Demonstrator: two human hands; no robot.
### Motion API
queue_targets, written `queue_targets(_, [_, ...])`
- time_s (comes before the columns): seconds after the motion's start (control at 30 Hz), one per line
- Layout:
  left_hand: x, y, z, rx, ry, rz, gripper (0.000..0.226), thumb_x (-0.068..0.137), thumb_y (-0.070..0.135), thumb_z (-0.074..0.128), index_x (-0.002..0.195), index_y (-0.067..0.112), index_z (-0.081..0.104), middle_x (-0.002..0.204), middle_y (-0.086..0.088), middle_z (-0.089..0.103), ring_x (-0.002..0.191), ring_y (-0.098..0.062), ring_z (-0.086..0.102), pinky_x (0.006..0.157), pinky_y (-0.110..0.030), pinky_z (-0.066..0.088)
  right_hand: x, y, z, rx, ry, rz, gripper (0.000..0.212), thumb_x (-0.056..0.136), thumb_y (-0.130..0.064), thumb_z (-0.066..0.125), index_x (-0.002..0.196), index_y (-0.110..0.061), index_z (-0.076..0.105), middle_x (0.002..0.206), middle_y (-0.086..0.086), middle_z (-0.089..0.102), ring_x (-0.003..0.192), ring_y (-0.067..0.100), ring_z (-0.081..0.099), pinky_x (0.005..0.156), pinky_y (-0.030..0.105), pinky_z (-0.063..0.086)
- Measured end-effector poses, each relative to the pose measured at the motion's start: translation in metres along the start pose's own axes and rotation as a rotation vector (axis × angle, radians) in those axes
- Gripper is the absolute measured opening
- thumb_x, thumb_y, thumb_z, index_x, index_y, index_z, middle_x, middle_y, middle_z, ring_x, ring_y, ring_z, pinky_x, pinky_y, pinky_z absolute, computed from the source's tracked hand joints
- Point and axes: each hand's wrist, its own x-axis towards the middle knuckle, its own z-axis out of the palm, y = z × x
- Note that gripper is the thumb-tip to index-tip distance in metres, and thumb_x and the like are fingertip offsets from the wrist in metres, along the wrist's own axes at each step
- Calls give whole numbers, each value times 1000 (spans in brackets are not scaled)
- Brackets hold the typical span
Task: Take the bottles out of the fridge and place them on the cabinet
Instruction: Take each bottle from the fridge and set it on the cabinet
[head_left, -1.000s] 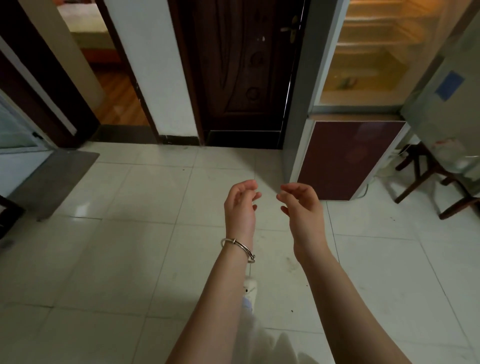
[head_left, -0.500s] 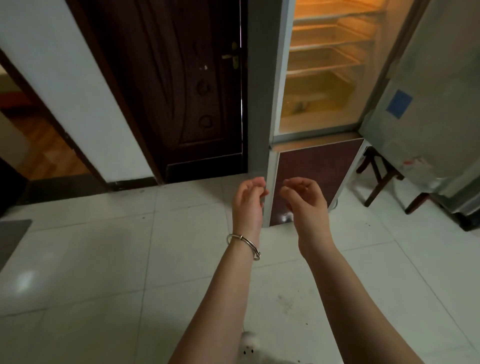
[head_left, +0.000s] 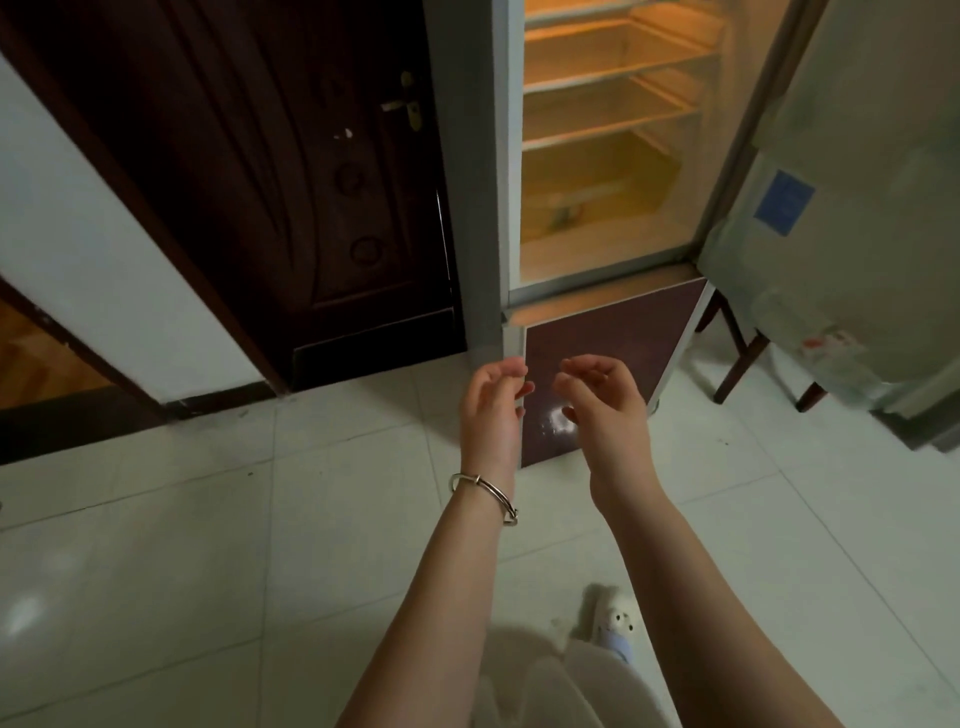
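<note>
Facing the upright open fridge (head_left: 602, 208), left hand (head_left: 491, 410) and right hand (head_left: 608, 410), fingers (head_left: 506, 370) loosely curled, empty.

Left grip (head_left: 491, 410) and right grip (head_left: 608, 415) raised side by side, near but apart, fingers loosely curled, palms facing each other. Silver bracelet (head_left: 483, 493) on the left wrist. Just beyond them, the maroon lower door (head_left: 623, 338) of the fridge (head_left: 597, 156), closed; above it the upper compartment open, amber-lit shelves in view. Upper door (head_left: 872, 270) swung out to the right, blue sticker (head_left: 784, 202) on it. Dark wooden door (head_left: 311, 182) left of the fridge. Pale tiled floor (head_left: 208, 519) below
</note>
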Motion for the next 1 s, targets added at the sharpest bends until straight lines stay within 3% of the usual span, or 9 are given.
queue_targets(0.1, [31, 1, 33, -1, 18, 10, 21, 88, 7, 46, 81, 22, 59, 89, 9, 62, 80, -2, 59, 70, -20, 42, 44, -7, -13, 7, -14, -2, 17, 86, -6, 62, 86, -22, 59, 87, -9, 63, 73, -1, 59, 66, 18, 46])
queue_targets(0.17, [52, 4, 57, -13, 30, 14, 21, 88, 7, 46, 80, 21, 58, 92, 7, 62, 80, -4, 59, 69, -19, 41, 76, -15, -22, 7, -25, 2, 16, 87, -5, 61, 87, -20, 59, 85, -8, 63, 70, -2, 59, 67, 18, 46])
queue_targets(0.6, [148, -7, 201, -89, 48, -25, 23, 87, 6, 49, 77, 23, 61, 89, 7, 64, 84, -8, 61, 71, -22, 42, 230, -41, -88, -92, -48, 5, 12, 87, -8, 63, 90, -19, 60, 92, -7, 63, 85, 6, 58, 80, 26, 45])
queue_targets(0.8, [175, -15, 250, -44, -19, -46, 23, 86, 7, 50, 78, 24, 63, 89, 6, 66, 86, -10, 62, 75, -25, 42, 276, -38, -118, -108, 58, 26, 12, 88, -8, 61, 95, -16, 59, 94, -6, 62, 82, 1, 56, 71, 15, 42])
queue_targets(1.0, [208, -16, 284, -1, -180, -93, 22, 87, 7, 48, 80, 23, 61, 88, 6, 63, 89, -13, 60, 74, -25, 42, 310, -40, -127, -145, 197, 32, 14, 86, -11, 62, 90, -23, 59, 95, -7, 64, 88, 8, 59, 74, 22, 43])
